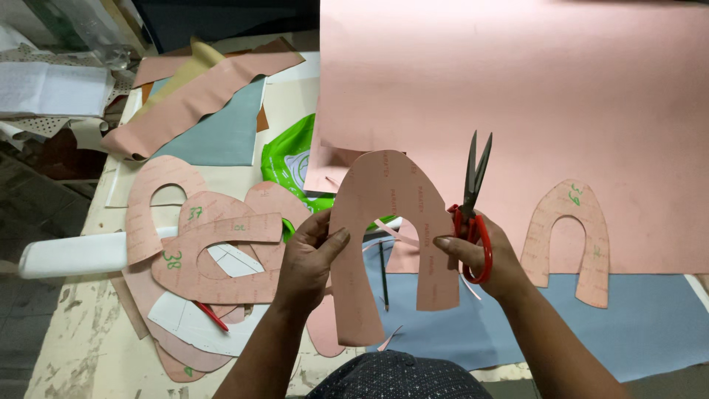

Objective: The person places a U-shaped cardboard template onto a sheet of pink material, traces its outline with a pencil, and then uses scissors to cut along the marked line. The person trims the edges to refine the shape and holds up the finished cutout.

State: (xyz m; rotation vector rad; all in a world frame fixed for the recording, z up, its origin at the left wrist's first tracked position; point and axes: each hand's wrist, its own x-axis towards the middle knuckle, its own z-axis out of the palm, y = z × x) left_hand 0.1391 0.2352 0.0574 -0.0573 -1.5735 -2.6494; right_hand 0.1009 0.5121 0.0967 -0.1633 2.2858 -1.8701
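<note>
My left hand (310,255) pinches the left leg of a pink horseshoe-shaped cutout (388,199), holding it up above the table. My right hand (480,255) grips red-handled scissors (473,203), blades nearly closed and pointing up, while its fingertips touch the cutout's right leg. A thin pink offcut strip (395,233) hangs across the cutout's opening. A second horseshoe-shaped template (569,236) lies flat to the right on a large pink sheet (532,96).
A pile of pink horseshoe templates (207,251) with green handwritten marks lies at the left. A blue sheet (635,325) covers the near table. A green plastic bag (292,162), a pencil (383,277), a white tube (70,255) and rolled pink strips (185,96) lie around.
</note>
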